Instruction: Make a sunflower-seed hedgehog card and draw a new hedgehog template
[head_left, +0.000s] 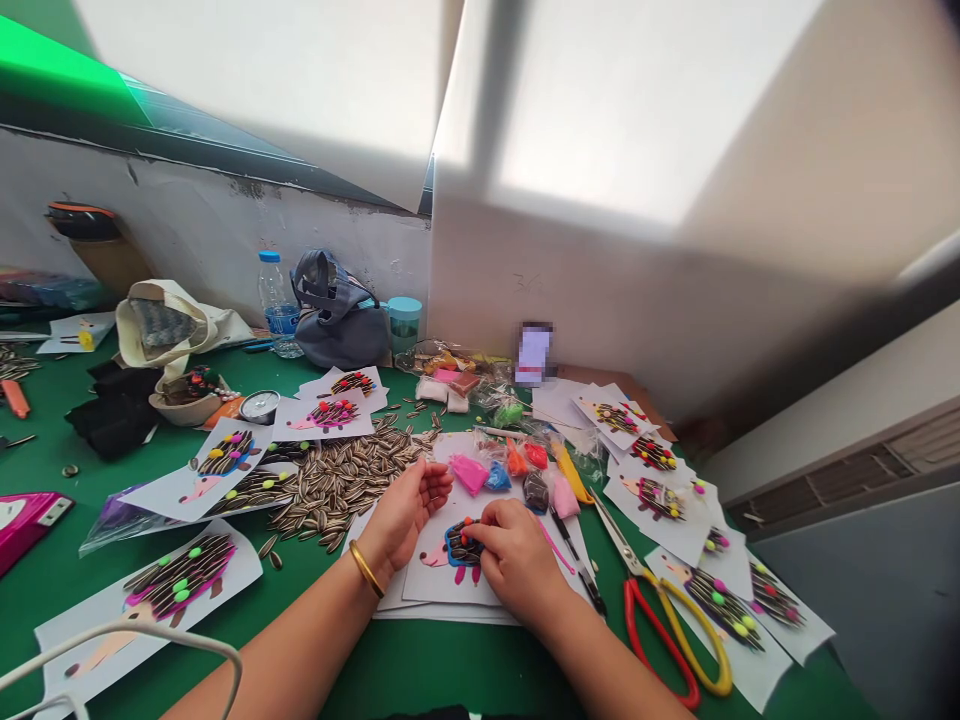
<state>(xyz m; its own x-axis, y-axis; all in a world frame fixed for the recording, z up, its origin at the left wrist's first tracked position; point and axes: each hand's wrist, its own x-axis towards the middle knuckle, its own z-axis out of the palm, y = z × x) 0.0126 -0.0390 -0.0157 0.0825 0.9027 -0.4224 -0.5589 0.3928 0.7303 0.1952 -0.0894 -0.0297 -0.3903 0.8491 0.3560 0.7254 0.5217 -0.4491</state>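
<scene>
A white sheet [420, 590] lies in front of me, bearing a small clay hedgehog [435, 558] with a blue outline and dark seed spines. My right hand [517, 560] is over the hedgehog's right side, its thumb and index finger pressed together at the spines beside a red dot; what they hold, if anything, is too small to tell. To the left, my left hand [409, 515] is turned palm inward with its fingers loosely curled and apart, and nothing shows in it. A heap of striped sunflower seeds [345, 475] spreads left of that hand.
Colored clay bags [469, 472] sit behind the sheet. Red-and-yellow scissors [637, 570] and a black pen [577, 560] lie to the right. Finished hedgehog sheets [202, 480] flank both sides. A bottle [281, 310], grey bag [337, 325] and phone [533, 355] stand behind.
</scene>
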